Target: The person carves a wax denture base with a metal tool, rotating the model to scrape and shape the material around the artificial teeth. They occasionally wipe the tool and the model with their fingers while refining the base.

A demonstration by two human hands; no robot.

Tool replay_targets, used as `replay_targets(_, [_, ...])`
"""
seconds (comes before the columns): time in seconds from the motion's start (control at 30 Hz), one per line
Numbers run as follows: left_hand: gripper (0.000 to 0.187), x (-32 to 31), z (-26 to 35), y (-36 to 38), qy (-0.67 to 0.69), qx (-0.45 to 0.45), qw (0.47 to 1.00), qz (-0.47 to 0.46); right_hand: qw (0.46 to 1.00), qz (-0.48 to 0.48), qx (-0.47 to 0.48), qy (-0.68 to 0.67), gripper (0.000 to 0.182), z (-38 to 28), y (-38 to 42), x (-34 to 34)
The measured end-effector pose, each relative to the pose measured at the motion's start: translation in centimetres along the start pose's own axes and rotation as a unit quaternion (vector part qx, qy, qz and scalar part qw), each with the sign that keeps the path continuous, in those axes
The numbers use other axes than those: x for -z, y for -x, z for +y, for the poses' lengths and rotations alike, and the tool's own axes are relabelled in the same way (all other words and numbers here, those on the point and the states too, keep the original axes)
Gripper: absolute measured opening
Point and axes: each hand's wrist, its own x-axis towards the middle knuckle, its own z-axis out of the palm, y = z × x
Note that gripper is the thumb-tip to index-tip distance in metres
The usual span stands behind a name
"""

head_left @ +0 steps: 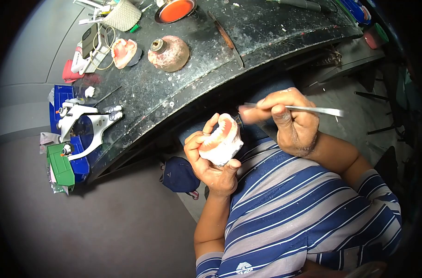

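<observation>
My left hand holds up a white plaster dental model in front of my chest. Pink wax with a row of teeth covers part of it, and my fingers wrap its side and base. To the right, my right hand is closed on a thin metal carving tool, pinched between thumb and fingers. The tool's flat, broad end points right; its other end runs behind the fingers, near a blurred fingertip. A gap separates my right hand from the model. White dust marks both hands.
On the dark bench stand a round glass spirit lamp, a pink wax piece, a wooden-handled knife and a red-orange dish. A white articulator sits by blue and green trays. A bag lies below.
</observation>
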Motion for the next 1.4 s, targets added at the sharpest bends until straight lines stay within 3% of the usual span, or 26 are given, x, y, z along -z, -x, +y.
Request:
replay_targets(0.03, [0.085, 0.1, -0.1, 0.0, 0.003, -0.01, 1.0, 0.001, 0.999, -0.008, -0.041, -0.005, 0.035, -0.2, 0.1, 0.0])
replay_targets(0.1, [0.081, 0.3, -0.1, 0.0, -0.003, -0.023, 1.0, -0.004, 0.999, 0.027, -0.013, -0.013, 0.025, -0.1, -0.2, -0.7])
replay_targets(0.17, [0.077, 0.2, -0.1, 0.0, -0.01, -0.036, 0.999, -0.01, 0.981, 0.002, 0.192, 0.005, 0.019, 0.6, -0.9, -1.0])
replay_targets(0.3, [0.075, 0.0, -0.2, 0.0, 0.023, -0.043, 0.999, -0.005, 0.97, -0.076, 0.222, 0.062, 0.032, -1.6, -0.8, -1.2])
replay_targets(0.43, [0.077, 0.3, -0.5, -0.2, 0.005, -0.095, 0.995, -0.02, 0.962, -0.071, 0.258, 0.055, 0.033, -1.2, -0.1, -2.3])
replay_targets(0.6, [0.089, 0.3, -0.5, -0.1, -0.029, -0.117, 0.993, 0.005, 0.952, -0.076, 0.285, 0.082, 0.032, -1.3, -0.4, -2.5])
replay_targets(1.4, [0.091, 0.2, -0.5, 0.0, -0.052, -0.125, 0.991, 0.006, 0.943, -0.06, 0.308, 0.112, 0.034, -1.3, -0.3, -2.9])
